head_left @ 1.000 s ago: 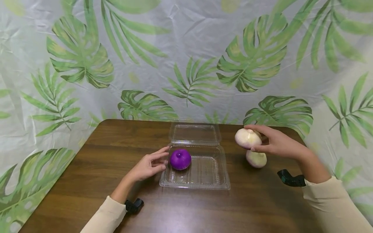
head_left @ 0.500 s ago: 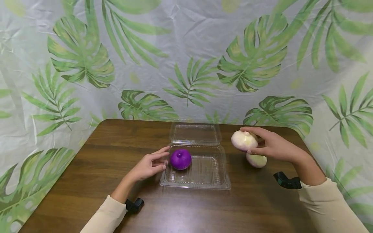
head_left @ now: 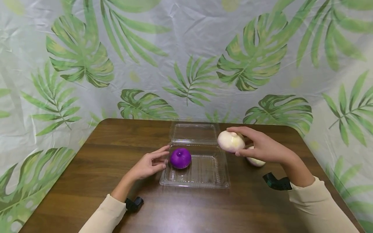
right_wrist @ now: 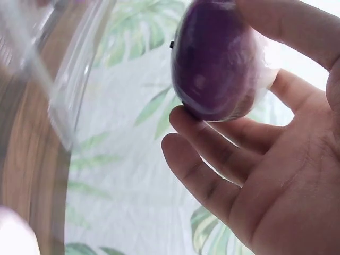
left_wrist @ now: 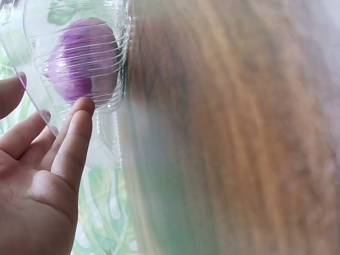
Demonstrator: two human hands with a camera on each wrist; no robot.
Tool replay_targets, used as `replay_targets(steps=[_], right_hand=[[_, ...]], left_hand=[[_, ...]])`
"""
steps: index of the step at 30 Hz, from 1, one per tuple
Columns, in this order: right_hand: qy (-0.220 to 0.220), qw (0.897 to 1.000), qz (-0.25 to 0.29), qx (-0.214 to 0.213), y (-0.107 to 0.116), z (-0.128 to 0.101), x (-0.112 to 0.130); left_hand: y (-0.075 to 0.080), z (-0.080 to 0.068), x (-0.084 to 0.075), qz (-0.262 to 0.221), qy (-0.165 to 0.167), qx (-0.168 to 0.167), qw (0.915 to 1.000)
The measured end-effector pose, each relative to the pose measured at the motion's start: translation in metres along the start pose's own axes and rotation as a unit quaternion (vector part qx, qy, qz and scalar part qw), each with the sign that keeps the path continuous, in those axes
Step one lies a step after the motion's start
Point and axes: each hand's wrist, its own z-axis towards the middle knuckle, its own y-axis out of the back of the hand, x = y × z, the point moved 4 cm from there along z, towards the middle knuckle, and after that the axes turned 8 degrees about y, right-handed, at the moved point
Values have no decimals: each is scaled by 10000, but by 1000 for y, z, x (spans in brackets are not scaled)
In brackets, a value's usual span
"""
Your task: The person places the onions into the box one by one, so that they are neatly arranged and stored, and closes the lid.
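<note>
My right hand (head_left: 263,145) grips a white-and-purple turnip (head_left: 230,141), thumb on the near side and fingers over the far side. It is held above the table by the right edge of a clear plastic clamshell box (head_left: 195,186); its purple underside shows in the right wrist view. Inside the box, at the left, sits a bright purple turnip (head_left: 180,158), seen through the ribbed wall in the left wrist view. My left hand (head_left: 147,165) lies at the box's left rim, fingers loosely extended, fingertips at the wall. Another pale turnip (head_left: 256,161) lies on the table, partly hidden behind my right hand.
The box's lid (head_left: 196,132) is folded back flat toward the table's far edge. Beyond the brown wooden table (head_left: 122,136) hangs a leaf-patterned cloth (head_left: 192,38). Black bands with cameras (head_left: 134,204) are on both wrists.
My right hand has carried the turnip leftward, from above the other pale turnip to the box's right edge. The left hand has stayed at the rim.
</note>
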Motion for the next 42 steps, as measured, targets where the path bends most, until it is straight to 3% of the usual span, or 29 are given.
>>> replay_targets(steps=[11, 21, 32, 36, 42], right_hand=[[422, 9980, 472, 20, -25, 1, 4], [551, 9979, 328, 75, -49, 1, 0], [314, 9978, 497, 312, -63, 7, -7], [317, 9983, 342, 355, -67, 12, -5], [554, 9968, -328, 470, -79, 22, -5]], left_hand=[[-2, -1, 3, 16, 31, -41, 10000], [-2, -2, 4, -46, -32, -30, 10000], [-5, 1, 4, -19, 143, -13, 9999], [-4, 2, 4, 20, 125, 16, 9999], [-2, 2, 5, -16, 152, 6, 9999]])
